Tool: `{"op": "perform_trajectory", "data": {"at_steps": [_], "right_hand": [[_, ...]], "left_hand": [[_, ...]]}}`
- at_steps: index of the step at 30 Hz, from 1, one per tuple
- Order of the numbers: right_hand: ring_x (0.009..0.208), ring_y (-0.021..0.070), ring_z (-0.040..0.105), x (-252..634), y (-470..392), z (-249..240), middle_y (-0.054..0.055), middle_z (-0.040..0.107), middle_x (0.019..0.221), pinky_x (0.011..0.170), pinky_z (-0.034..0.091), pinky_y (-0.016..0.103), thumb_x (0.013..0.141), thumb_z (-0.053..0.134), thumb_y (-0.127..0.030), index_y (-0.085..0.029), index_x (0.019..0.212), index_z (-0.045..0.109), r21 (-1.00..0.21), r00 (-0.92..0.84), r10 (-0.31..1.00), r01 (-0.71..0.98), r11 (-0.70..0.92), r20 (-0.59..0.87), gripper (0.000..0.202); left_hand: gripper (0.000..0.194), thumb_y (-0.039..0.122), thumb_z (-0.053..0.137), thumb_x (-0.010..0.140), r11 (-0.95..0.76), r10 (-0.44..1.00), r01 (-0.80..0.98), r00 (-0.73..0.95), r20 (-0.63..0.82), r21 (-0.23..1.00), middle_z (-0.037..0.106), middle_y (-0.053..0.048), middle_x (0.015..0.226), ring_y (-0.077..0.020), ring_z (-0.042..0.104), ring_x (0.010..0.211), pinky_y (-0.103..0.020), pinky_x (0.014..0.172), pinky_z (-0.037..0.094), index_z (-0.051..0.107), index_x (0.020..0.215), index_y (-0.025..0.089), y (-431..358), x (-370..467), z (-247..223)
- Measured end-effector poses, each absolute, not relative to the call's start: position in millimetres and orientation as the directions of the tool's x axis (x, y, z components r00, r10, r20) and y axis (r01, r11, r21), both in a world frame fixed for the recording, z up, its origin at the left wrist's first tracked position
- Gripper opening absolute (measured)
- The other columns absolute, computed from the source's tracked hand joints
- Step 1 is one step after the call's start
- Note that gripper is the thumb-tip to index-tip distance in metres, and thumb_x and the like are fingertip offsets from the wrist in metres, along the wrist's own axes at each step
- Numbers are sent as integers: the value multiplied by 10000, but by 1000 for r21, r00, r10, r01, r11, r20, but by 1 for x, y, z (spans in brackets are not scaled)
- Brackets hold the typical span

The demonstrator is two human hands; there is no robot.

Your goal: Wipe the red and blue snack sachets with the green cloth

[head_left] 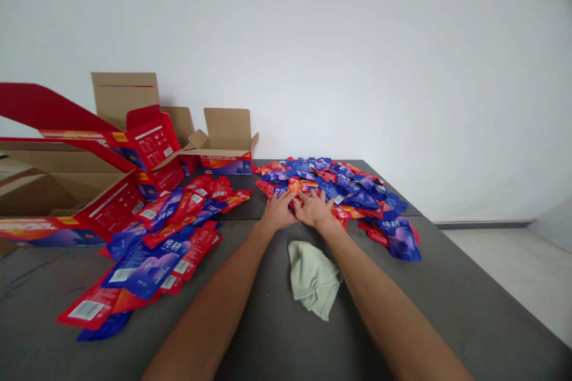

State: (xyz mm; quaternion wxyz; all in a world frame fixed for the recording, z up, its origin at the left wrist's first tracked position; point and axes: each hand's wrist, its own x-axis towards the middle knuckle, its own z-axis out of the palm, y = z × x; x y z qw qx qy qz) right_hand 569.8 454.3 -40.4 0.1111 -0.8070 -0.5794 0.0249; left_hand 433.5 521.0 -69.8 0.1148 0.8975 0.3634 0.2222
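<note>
Both my arms stretch forward over the table to a heap of red and blue spouted pouches (357, 190). My left hand (279, 209) rests at the heap's near edge, fingers apart and touching the pouches. Close beside it, my right hand (314, 208) is spread over the same edge, thumb toward the left hand. A red and orange pouch (295, 184) lies just beyond the fingertips. Neither hand visibly grips anything, though the undersides of the fingers are hidden. Between my forearms lies a crumpled pale green cloth (314, 280).
More red and blue pouches (149, 265) are strewn in a long pile on the left. Open cardboard boxes (107, 208) stand behind it, with another open box (227, 164) farther back. The dark table (429, 309) ends at an edge on the right; a white wall rises behind.
</note>
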Motion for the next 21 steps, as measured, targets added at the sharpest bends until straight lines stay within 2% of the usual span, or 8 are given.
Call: {"op": "perform_trajectory", "data": {"at_steps": [7, 12, 16, 21], "right_hand": [[1426, 456, 246, 552, 418, -40, 99, 391, 1541, 1061, 143, 754, 953, 253, -639, -376, 1426, 502, -221, 312, 950, 928, -299, 28, 596], [1412, 435, 287, 542, 390, -45, 101, 418, 1521, 1059, 205, 729, 958, 288, -623, -369, 1412, 519, -266, 285, 958, 925, -270, 17, 569], [1407, 414, 312, 533, 366, -41, 105, 422, 1521, 1065, 241, 697, 970, 314, -596, -351, 1422, 512, -284, 289, 957, 918, -277, -2, 551], [1396, 328, 359, 522, 337, -26, 97, 522, 1444, 1135, 219, 583, 987, 383, -506, -310, 1427, 516, -258, 212, 977, 944, -205, 1, 499]], "left_hand": [[721, 484, 705, 745, -710, 702, 606, 649, 293, 358, 566, -94, 1431, -322, 487, 1329, -500, 1166, 320, 531, 1408, 262, 483, 410, -66], [656, 400, 689, 753, -703, 706, 607, 656, 266, 369, 577, -63, 1421, -307, 469, 1341, -494, 1183, 293, 552, 1385, 290, 452, 394, -60], [608, 413, 692, 753, -703, 702, 589, 663, 260, 398, 611, -62, 1372, -301, 466, 1343, -488, 1201, 256, 591, 1340, 290, 427, 385, -53], [597, 437, 712, 739, -682, 718, 595, 654, 237, 425, 617, -63, 1354, -314, 465, 1341, -501, 1190, 265, 608, 1312, 305, 401, 374, -49]]}}
